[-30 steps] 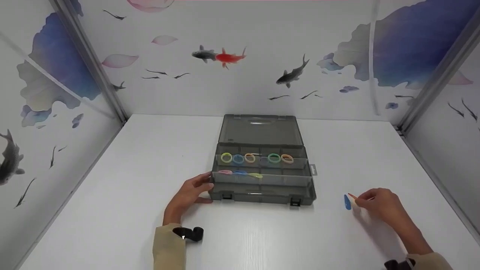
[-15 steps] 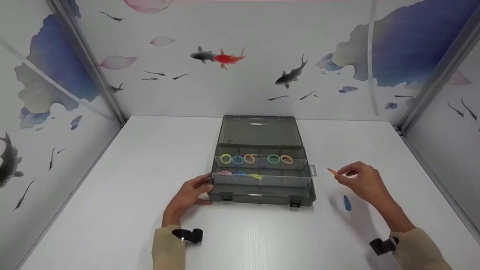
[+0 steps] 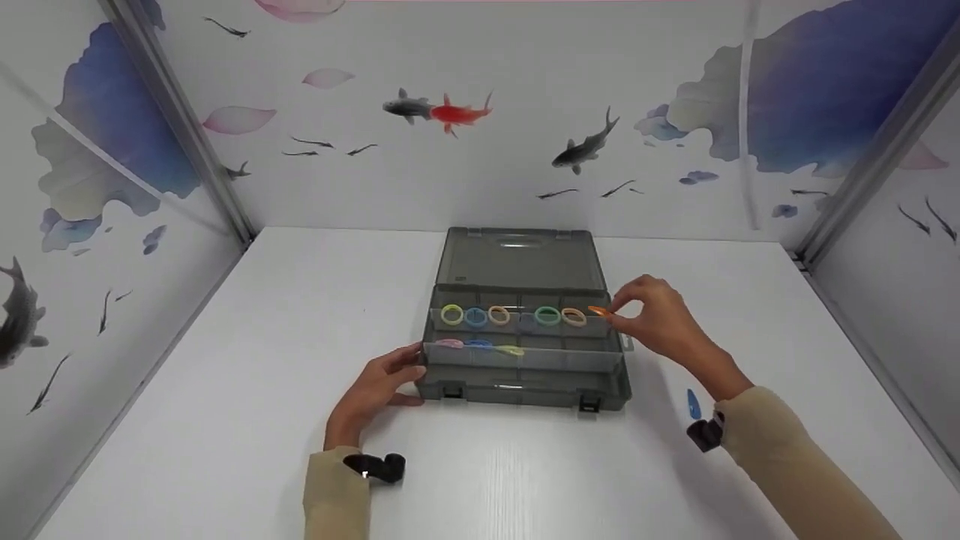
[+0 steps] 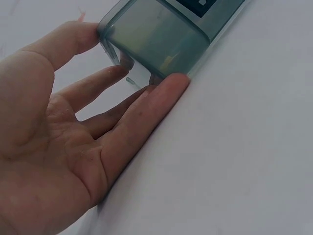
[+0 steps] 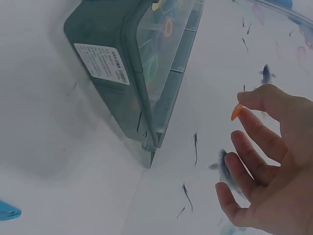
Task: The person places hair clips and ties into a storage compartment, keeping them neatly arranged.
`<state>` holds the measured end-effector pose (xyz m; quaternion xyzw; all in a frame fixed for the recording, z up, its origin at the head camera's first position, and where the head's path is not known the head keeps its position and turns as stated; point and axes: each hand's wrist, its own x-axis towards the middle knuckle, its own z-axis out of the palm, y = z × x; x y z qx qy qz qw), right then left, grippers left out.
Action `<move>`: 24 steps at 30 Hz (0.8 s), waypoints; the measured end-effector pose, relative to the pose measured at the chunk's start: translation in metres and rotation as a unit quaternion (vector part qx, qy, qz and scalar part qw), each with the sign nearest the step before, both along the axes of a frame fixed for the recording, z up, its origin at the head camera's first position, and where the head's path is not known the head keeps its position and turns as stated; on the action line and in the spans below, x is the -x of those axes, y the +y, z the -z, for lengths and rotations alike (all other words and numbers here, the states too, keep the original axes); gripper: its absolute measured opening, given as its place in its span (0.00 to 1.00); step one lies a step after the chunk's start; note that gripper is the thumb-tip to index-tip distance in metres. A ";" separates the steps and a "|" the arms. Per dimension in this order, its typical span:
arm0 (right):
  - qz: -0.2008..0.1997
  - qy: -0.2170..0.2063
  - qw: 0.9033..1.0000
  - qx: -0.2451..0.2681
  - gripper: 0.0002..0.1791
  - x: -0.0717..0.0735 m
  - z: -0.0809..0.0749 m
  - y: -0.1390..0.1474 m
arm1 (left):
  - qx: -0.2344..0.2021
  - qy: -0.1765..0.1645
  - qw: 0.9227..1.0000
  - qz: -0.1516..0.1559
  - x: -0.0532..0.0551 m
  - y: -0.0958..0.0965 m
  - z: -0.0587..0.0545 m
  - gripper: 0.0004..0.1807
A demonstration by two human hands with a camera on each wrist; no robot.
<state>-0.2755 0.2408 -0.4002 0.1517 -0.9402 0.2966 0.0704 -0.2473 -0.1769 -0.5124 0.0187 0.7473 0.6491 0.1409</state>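
A grey see-through storage box (image 3: pixel 510 394) with dividers lies with its lid up. My left hand (image 3: pixel 379 386) holds its front left corner, thumb and fingers spread round it in the left wrist view. My right hand (image 3: pixel 660 319) pinches an orange hair clip (image 5: pixel 236 112) between thumb and index finger, over the back right part of the box. Ring-shaped hair ties, among them a yellow one (image 3: pixel 442 316) and a green one (image 3: pixel 537 316), line the rear divider. Pink (image 3: pixel 450 344), blue (image 3: pixel 478 344) and yellow clips (image 3: pixel 511 350) sit along the front divider.
A blue hair clip (image 3: pixel 694 403) lies on the white table (image 3: pixel 480 480), right of the box and beside the right wrist's camera. The box's raised lid (image 3: pixel 521 262) stands near the back wall (image 3: pixel 510 195), which is printed with fish.
My right hand has lifted the orange clip off the table beside the blue one and carried it left and back to the box. My left hand has stayed at its corner.
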 end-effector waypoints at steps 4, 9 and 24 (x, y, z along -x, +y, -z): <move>-0.025 0.005 1.000 -0.009 0.06 0.012 0.003 -0.018 | 0.001 0.001 1.000 0.000 0.001 0.000 0.002 0.33; -0.051 -0.001 0.999 -0.018 0.06 0.022 0.010 -0.038 | -0.005 0.003 1.000 0.002 0.001 0.000 0.001 0.34; -0.073 -0.051 0.995 -0.048 0.05 0.039 0.040 -0.075 | -0.002 -0.002 1.000 -0.007 0.001 0.000 0.001 0.34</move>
